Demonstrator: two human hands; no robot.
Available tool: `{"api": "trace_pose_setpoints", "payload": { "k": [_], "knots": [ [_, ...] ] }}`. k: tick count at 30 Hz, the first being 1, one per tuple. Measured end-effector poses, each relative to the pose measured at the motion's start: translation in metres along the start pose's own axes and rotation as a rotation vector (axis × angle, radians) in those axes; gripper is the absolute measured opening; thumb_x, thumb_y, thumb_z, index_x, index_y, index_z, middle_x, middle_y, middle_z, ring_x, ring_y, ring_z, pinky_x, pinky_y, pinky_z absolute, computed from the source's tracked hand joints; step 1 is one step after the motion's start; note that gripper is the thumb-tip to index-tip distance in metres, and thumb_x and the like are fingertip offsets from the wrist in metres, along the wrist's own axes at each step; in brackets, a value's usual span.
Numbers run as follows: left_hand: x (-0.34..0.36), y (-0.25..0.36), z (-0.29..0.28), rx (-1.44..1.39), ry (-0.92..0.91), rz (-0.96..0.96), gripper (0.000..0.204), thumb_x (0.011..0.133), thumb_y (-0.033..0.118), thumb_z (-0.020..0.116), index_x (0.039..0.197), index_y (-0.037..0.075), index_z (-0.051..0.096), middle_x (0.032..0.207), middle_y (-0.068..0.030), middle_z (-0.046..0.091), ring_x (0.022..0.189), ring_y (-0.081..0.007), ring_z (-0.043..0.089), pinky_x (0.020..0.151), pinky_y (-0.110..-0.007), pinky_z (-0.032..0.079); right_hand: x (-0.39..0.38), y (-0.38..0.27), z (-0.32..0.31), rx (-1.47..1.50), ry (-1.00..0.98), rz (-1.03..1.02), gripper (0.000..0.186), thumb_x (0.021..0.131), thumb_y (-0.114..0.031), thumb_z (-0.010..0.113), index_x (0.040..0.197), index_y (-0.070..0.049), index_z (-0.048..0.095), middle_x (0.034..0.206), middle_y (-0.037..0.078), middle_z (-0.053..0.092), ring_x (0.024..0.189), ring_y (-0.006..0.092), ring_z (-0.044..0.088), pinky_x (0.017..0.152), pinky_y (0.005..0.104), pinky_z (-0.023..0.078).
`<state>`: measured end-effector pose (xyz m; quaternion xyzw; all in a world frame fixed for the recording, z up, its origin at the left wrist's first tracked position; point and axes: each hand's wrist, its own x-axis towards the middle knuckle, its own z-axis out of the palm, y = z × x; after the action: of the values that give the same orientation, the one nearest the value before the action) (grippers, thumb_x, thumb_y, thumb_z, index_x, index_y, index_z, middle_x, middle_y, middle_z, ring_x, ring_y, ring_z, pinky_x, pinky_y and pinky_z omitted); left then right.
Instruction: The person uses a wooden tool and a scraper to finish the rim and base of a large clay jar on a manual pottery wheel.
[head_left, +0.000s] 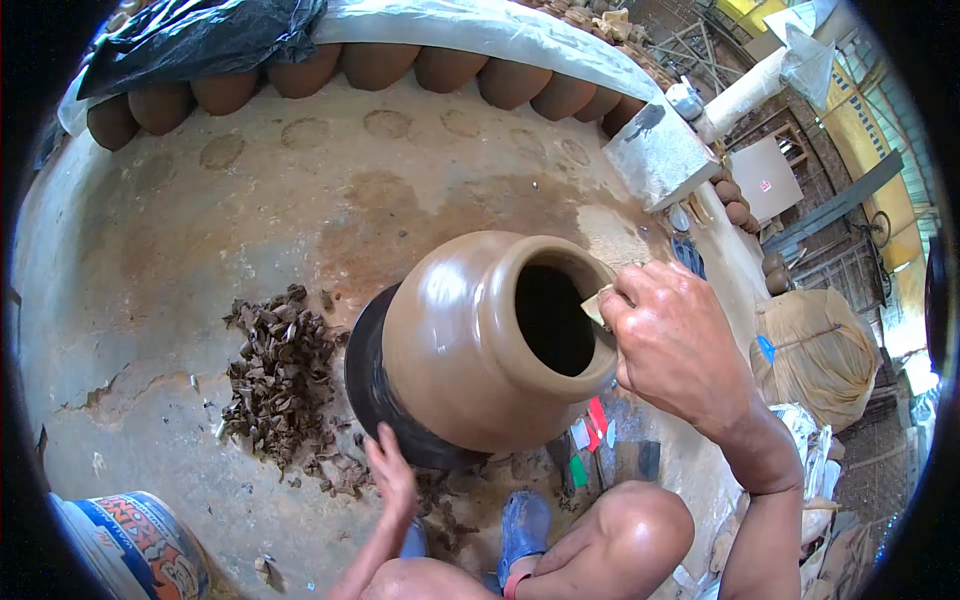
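In front of me a large wet brown clay pot point(440, 330), wide-bellied with a rounded rim, sits on a black round wheel point(366, 375). Its dark mouth faces toward me and to the right. My right hand point(672, 335) is closed at the right side of the rim, pinching a small flat tan piece point(594, 308) whose edge lies at the inner lip. Whether that piece is cloth or something stiffer I cannot make out. My left hand point(392, 475), fingers stretched out, is at the near left edge of the wheel and holds nothing.
A heap of dark clay scraps point(280, 385) lies left of the wheel. At the lower left stands a printed bucket point(140, 545). Several brown pots point(380, 65) line the far edge under plastic sheeting. Coloured flat tools point(597, 425) lie near my knee; a cloth-covered bundle point(815, 355) stands right.
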<state>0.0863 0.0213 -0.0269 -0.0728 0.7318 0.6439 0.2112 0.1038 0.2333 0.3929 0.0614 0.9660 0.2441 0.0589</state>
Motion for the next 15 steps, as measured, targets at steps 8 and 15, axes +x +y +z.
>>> {"api": "trace_pose_setpoints", "payload": {
  "k": [8,15],
  "knots": [
    [0.015,0.05,-0.049,-0.075,-0.464,-0.491,0.062,0.102,0.055,0.058,0.141,0.008,0.045,0.093,-0.0069,0.065,0.074,-0.0167,0.068,0.058,-0.036,0.055,0.005,0.002,-0.001,0.051,0.004,0.0,0.018,0.073,-0.007,0.066,0.09,-0.001,0.07,0.086,0.014,0.062,0.09,0.0319,0.064,0.084,0.0442,0.051],
    [-0.008,0.004,-0.01,0.06,-0.218,-0.214,0.064,0.106,0.052,0.055,0.142,0.001,0.044,0.099,-0.0086,0.067,0.081,-0.015,0.064,0.065,-0.033,0.052,0.002,-0.002,-0.008,0.038,0.006,0.013,0.021,0.073,-0.008,0.066,0.092,-0.001,0.07,0.087,0.013,0.062,0.09,0.0315,0.064,0.083,0.0443,0.051]
  ]
}}
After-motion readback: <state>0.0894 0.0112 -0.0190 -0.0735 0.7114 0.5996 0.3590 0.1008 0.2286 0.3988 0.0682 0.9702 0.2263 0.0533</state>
